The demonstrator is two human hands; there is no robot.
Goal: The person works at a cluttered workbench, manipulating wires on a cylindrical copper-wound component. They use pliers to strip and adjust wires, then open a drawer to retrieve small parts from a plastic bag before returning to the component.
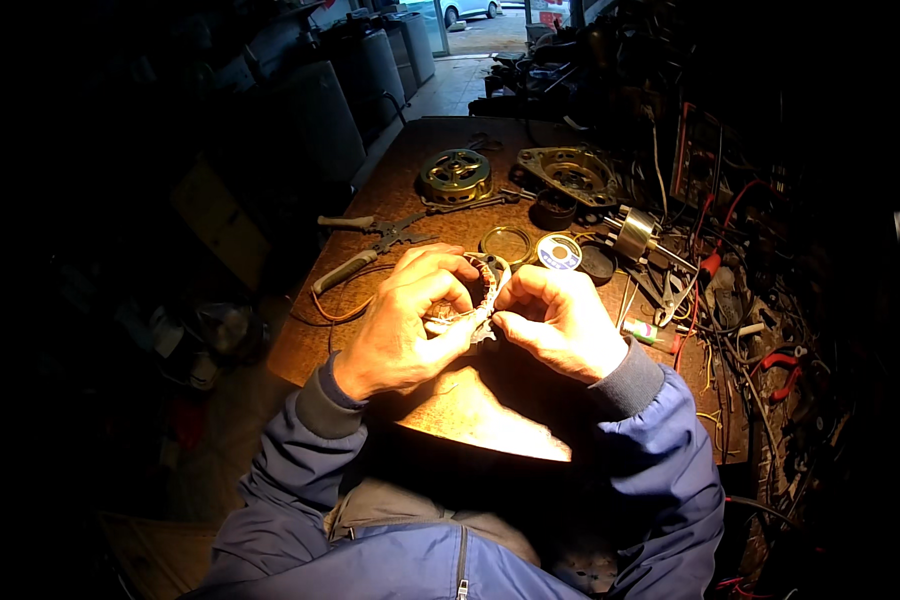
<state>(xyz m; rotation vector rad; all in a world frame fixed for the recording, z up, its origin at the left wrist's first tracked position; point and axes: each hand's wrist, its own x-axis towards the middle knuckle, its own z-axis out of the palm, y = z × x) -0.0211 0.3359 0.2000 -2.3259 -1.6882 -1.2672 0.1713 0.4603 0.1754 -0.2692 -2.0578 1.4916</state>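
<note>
Close in front of me, at the middle of the bench, my left hand (395, 325) is wrapped round a motor stator (489, 284), a ring with reddish copper windings and pale binding along its rim. The thumb and fingers grip it from the left, hiding much of it. On the stator's right side, my right hand (560, 320) has its thumb and forefinger pinched together at the rim. Whatever lies between those fingertips is too small to tell. Just beyond the hands are a round reel with a white and blue label (559, 252) and a brass-coloured ring (507, 243).
Wire-stripper pliers (395, 232) lie open at left. Farther back sit a round motor cover (456, 177) and a motor housing (580, 176). A rotor with its shaft (634, 234), pliers (667, 296) and tangled wires (740, 345) crowd the right. The bench's front edge is near me.
</note>
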